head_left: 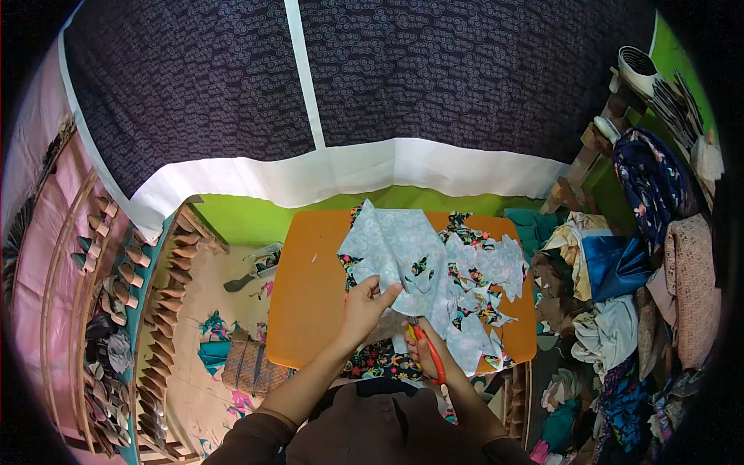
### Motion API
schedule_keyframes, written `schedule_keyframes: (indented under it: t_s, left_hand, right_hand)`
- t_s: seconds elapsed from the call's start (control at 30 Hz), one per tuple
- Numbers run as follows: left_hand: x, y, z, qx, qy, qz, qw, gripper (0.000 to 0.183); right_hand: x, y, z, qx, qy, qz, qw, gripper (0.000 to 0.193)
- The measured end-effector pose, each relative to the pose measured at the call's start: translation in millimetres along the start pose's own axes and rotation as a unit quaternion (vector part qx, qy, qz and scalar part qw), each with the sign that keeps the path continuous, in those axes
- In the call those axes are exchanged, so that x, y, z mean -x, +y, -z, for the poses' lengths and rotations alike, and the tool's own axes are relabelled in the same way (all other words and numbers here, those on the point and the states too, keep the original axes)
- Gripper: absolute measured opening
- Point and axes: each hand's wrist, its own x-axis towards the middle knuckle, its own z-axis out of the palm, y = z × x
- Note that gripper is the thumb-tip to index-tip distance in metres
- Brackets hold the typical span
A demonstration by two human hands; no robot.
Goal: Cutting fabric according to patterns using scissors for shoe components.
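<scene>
A piece of floral fabric [387, 236], pale side up with dark flowered patches at its edges, lies over the table's middle and hangs toward me. My left hand [366, 310] pinches its near part between thumb and fingers. In my right hand [422, 353] is a pair of scissors with red and yellow handles [435, 358]. Their blades meet the fabric's near edge just right of my left hand; the tips are hidden. Cut scraps of the same fabric [484, 267] are spread to the right, dark floral on one side and whitish on the other.
The orange table [306, 271] has rounded corners. Racks of shoe forms [167, 325] stand to the left, near a brown patterned bundle [256, 363] and scraps on the floor. Folded cloths [612, 263] are heaped at the right. A dark patterned curtain [434, 77] hangs behind.
</scene>
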Motion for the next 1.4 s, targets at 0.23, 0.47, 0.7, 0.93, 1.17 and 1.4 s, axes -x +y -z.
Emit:
schedule_keyframes:
  t_s: [0.23,0.47,0.7,0.93,1.17,1.4]
  left_hand:
    - [2.3,10.3,-2.3,0.037,-0.014,0.041,0.998,0.023]
    - [-3.0,3.1,1.8,0.058,-0.035,0.021,0.998,0.018]
    - [-8.4,6.4,4.1,0.012,-0.013,-0.006,1.0,0.02]
    - [-2.0,5.9,-3.8,0.011,0.008,-0.022,1.0,0.02]
    - [-2.1,2.5,-1.1,0.005,0.019,-0.013,1.0,0.019]
    - [-0.1,5.6,-1.5,0.003,0.015,-0.004,1.0,0.018]
  right_hand:
    - [0.8,-3.4,1.1,0.021,0.018,-0.013,1.0,0.065]
    - [0.8,-5.3,1.3,0.065,0.023,0.009,0.998,0.065]
    - [1.5,4.8,4.2,0.071,0.022,0.009,0.997,0.068]
    - [-0.6,6.7,0.2,0.029,0.009,0.02,0.999,0.068]
    - [0.2,1.0,-3.6,0.03,0.019,0.003,0.999,0.068]
    - [-2.5,-0.7,-6.0,0.0,0.029,-0.004,1.0,0.066]
